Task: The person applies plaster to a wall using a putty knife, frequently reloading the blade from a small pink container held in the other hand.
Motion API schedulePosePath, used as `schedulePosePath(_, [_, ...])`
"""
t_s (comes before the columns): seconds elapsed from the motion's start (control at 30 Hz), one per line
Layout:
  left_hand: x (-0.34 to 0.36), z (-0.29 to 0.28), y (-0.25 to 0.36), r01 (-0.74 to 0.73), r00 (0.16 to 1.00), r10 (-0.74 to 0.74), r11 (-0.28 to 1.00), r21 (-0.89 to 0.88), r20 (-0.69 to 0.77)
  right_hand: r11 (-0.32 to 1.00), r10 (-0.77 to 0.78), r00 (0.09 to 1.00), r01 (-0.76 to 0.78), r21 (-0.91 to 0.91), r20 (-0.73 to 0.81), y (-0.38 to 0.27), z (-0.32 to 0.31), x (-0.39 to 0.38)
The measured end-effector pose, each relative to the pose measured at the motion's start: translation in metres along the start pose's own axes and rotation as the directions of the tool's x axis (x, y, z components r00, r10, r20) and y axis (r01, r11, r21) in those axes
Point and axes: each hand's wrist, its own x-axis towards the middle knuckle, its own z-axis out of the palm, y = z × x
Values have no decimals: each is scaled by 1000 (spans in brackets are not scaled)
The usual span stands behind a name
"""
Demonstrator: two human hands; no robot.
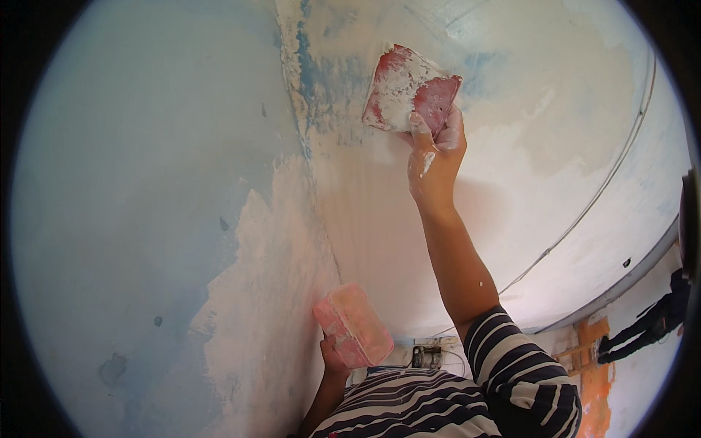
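Observation:
My right hand, dabbed with white paste, is raised up against the wall and closed round the lower edge of a red putty spreader. The spreader is flat and roughly square, and white putty is smeared over much of its face. Low down by the corner, my left hand grips a pink plastic tub from its left side. Pale residue coats the tub, which looks tilted; how much it holds I cannot tell.
Two walls meet at a rough corner: blue with pale patches on the left, mostly whitish on the right. A cable runs down the right wall. At lower right stands another person in dark clothes, beside an orange-painted strip.

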Motion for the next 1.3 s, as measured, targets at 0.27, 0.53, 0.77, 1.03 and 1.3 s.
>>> schedulePosePath(0.27, [0, -9, -6, 16, 1000, -16, 1000, 7, -3, 996, 44, 993, -51, 68, 108, 5, 7, 0])
schedulePosePath(0.53, [8, -15, -2, 27, 999, -27, 999, 17, 22, 913, 316, 948, -317, 255, 49, -19, -53, -52])
schedulePosePath(0.77, [8, 21, 3, -25, 996, 27, 999, -22, 86, 873, 451, 890, -456, 171, 72, -52, -111, -95])
schedulePosePath(1.03, [36, -14, -29, -12, 999, 16, 996, 93, -37, 852, 437, 883, -345, -394, 173, -72, -210, -191])
schedulePosePath(1.3, [121, 62, -30, -31, 998, 38, 991, -128, 52, 687, 148, 816, 321, -652, 559, -48, -228, -210])
